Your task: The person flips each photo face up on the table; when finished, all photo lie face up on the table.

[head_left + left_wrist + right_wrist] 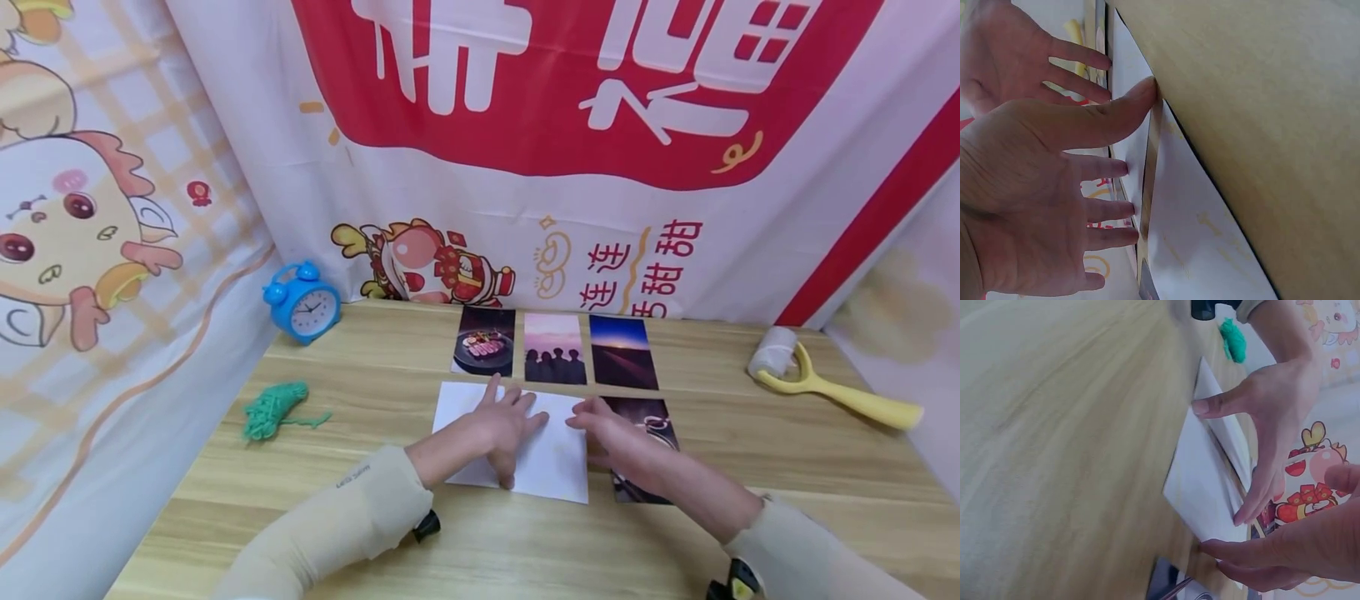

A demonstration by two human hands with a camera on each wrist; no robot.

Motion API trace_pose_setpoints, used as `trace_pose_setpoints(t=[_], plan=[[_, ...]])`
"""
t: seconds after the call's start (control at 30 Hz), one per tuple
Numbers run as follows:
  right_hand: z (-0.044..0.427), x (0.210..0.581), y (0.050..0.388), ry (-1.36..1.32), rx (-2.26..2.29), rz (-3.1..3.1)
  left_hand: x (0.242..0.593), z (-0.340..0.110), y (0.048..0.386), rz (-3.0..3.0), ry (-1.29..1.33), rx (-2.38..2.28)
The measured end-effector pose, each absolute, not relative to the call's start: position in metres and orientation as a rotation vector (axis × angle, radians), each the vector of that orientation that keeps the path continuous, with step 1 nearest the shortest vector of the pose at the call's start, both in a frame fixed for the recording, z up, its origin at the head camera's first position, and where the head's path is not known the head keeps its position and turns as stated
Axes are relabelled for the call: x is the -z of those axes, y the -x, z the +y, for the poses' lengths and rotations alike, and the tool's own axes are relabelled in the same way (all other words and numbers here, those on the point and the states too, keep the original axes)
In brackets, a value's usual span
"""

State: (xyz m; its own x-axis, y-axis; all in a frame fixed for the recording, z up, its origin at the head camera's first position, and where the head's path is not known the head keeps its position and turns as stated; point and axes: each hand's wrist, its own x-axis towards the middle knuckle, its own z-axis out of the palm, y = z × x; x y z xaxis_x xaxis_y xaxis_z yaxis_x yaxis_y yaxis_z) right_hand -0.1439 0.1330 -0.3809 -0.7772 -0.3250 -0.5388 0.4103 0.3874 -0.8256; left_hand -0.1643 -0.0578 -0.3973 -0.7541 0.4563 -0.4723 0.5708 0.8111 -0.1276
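Observation:
Two white cards (558,467) lie face up, side by side on the table, a narrow gap showing between them in the left wrist view. My left hand (502,429) is spread over them, its thumb (1141,90) touching the near end of that gap and its fingers reaching across. At the right card's outer edge, my right hand (622,433) touches the edge with extended fingertips (1213,547), its thumb raised. Partly covered by the right forearm is a dark photo card with rings (660,408). Neither hand is curled round anything.
Behind the white cards stand in a row three photo cards: food (483,342), silhouetted people (553,367) and a sunset road (622,354). A blue alarm clock (307,308) and green yarn (273,410) are at left; a yellow-handled roller (847,396) lies at right.

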Motion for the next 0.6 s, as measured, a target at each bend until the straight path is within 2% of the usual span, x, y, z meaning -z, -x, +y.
trace_pose_setpoints(t=[0.6], plan=[[0.1363, 0.3845, 0.1442, -0.363, 1.758, 1.865, 0.4000, -0.0539, 0.1641, 2.591, -0.777, 0.318]])
